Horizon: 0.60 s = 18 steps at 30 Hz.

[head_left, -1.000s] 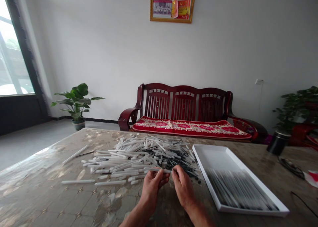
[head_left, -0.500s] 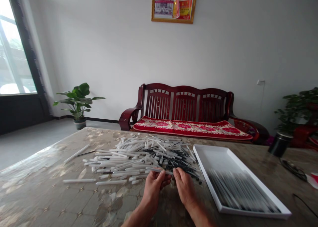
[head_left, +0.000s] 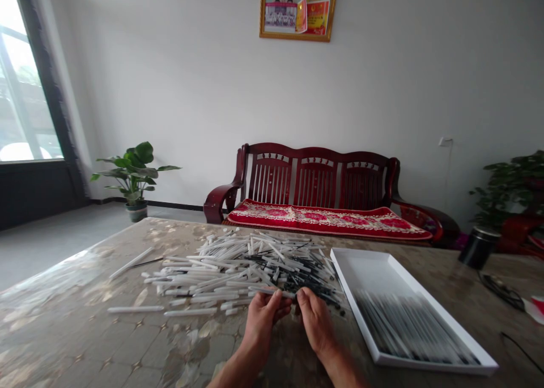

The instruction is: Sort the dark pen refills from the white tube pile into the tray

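Note:
My left hand (head_left: 264, 315) pinches a white pen (head_left: 287, 294) between thumb and fingers, its barrel pointing left over the pile. At the other end, my right hand (head_left: 315, 316) is closed on the pen, near a dark part that is partly hidden by the fingers. Just beyond both hands spreads a loose pile of white pen barrels (head_left: 225, 280), with dark slim pen parts (head_left: 308, 269) mixed in on its right side. To the right of my right hand stands a shallow white box (head_left: 355, 320), its near half filled with a row of pens (head_left: 419, 325).
A patterned cover lies on the table (head_left: 114, 337). Several loose pens (head_left: 135, 309) lie left of the pile. On the right are a black canister (head_left: 479, 249) and a dark cable (head_left: 501, 290). Behind the table stands a red wooden bench (head_left: 318, 184); a potted plant (head_left: 136, 173) is at left.
Both hands stay nearly in place with the pen between them. My right hand has shifted very slightly right, and more of the pen's dark end shows.

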Motion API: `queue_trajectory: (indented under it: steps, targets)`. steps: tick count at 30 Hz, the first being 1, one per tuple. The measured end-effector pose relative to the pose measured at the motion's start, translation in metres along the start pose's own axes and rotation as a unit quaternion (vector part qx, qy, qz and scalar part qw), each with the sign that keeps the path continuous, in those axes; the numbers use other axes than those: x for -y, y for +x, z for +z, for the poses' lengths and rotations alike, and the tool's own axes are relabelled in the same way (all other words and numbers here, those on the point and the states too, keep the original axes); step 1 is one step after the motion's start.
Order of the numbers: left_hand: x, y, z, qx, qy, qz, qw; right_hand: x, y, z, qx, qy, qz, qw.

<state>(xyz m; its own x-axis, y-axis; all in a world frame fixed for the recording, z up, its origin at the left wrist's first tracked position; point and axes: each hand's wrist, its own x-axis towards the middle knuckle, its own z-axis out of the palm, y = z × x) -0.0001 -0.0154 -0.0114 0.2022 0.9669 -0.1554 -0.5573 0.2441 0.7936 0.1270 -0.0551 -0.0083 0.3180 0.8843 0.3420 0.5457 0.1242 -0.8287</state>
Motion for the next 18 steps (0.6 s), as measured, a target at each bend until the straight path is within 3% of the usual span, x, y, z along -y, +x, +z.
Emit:
queue_trajectory:
  steps: [3,8,13,18]
  targets:
    - [-0.0001,-0.0008,0.0003,0.006,0.003,0.000,1.000,0.0015,-0.0005,0.0001,0.000,-0.003,-0.018,1.000]
    - [0.0008,-0.0011,-0.0001,0.007,0.005,-0.001,1.000,-0.0003,-0.0006,0.0016,0.001,0.000,0.011,1.000]
    - [0.0005,-0.0003,0.0002,-0.004,0.002,-0.004,1.000,0.0000,0.0000,0.0032,-0.012,-0.001,-0.017,1.000]
    - [-0.0005,-0.0022,0.0006,0.002,0.011,-0.002,1.000,-0.0009,0.0018,0.0045,-0.018,0.005,0.010,1.000]
